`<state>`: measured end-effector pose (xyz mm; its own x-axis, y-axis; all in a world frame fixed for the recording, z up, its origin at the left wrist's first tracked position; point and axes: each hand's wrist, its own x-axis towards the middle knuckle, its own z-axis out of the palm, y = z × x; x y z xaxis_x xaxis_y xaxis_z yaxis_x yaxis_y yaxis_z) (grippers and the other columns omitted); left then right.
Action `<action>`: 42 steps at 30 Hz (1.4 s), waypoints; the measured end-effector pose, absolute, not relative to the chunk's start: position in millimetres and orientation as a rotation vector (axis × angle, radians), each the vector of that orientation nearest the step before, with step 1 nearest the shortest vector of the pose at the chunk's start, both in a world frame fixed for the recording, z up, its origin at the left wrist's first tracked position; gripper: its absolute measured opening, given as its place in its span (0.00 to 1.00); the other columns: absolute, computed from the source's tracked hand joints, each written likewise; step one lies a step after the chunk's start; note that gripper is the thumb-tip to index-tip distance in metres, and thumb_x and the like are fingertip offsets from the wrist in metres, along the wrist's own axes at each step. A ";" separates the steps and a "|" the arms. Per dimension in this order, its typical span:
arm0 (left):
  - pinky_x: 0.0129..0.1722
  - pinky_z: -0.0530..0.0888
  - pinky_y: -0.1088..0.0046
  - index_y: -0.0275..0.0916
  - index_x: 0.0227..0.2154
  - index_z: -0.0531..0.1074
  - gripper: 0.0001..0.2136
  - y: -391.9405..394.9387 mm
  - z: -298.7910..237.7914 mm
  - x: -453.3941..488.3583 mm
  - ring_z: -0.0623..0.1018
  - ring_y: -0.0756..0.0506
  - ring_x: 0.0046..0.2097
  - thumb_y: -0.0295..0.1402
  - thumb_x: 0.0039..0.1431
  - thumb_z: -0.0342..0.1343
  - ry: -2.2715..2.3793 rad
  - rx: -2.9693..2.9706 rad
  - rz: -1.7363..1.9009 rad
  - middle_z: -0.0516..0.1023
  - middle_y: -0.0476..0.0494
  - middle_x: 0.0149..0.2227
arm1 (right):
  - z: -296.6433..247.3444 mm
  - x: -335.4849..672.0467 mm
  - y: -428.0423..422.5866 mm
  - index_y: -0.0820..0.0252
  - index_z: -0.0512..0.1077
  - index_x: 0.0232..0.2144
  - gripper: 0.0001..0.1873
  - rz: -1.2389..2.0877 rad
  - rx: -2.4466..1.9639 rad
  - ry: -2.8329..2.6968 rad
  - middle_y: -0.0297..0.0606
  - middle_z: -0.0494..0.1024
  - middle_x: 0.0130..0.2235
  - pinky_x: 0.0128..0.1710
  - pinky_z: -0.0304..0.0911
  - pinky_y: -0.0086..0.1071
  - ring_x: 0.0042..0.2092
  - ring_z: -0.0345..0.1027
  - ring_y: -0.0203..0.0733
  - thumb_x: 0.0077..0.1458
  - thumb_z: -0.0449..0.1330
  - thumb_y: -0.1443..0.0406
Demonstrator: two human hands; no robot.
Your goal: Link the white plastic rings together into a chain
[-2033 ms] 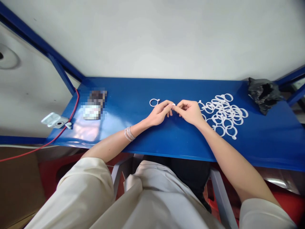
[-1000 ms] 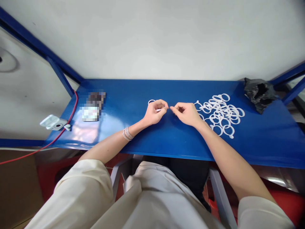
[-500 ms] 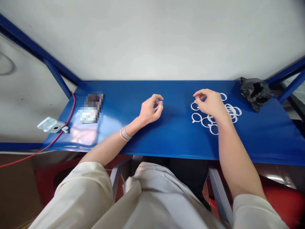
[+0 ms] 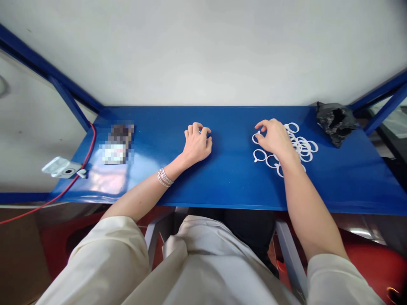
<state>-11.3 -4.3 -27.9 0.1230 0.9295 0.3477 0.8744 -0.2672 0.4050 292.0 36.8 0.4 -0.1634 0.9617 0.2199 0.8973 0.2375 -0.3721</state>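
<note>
My left hand point(image 4: 196, 144) is over the middle of the blue table, palm down, its fingers curled round a white ring point(image 4: 200, 131). Only small parts of that ring show between the fingers. My right hand point(image 4: 276, 137) hovers at the left side of a loose pile of white rings point(image 4: 303, 146), thumb and forefinger apart. Between those fingertips a single white ring point(image 4: 255, 138) with a small tab shows on the table. Another white ring point(image 4: 260, 155) lies just nearer to me. The wrist and forearm hide part of the pile.
A crumpled black plastic bag point(image 4: 335, 120) sits at the table's point(image 4: 229, 182) back right corner. At the left are a blurred-out object point(image 4: 117, 144), a white device point(image 4: 63, 167) and a red cable point(image 4: 89, 154). Blue frame bars point(image 4: 71, 101) rise at both ends.
My left hand has turned further palm down, covering more of the ring in it. The right hand's thumb and forefinger have spread around a ring at the pile's left side. The view has shifted slightly.
</note>
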 end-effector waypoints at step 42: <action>0.20 0.62 0.77 0.39 0.32 0.70 0.22 -25.4 -13.3 14.6 0.65 0.56 0.19 0.54 0.70 0.60 0.801 1.484 1.143 0.67 0.55 0.21 | -2.2 199.3 -8.5 0.58 0.77 0.37 0.14 0.256 -1.276 -2.155 0.43 0.84 0.35 0.39 0.62 0.37 0.36 0.75 0.47 0.71 0.53 0.63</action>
<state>14.6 -25.4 -13.3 0.3198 0.9163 0.2411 -0.0861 -0.2253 0.9705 199.3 -8.5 -2.2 -0.3462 0.8454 0.4068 0.7267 0.5159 -0.4536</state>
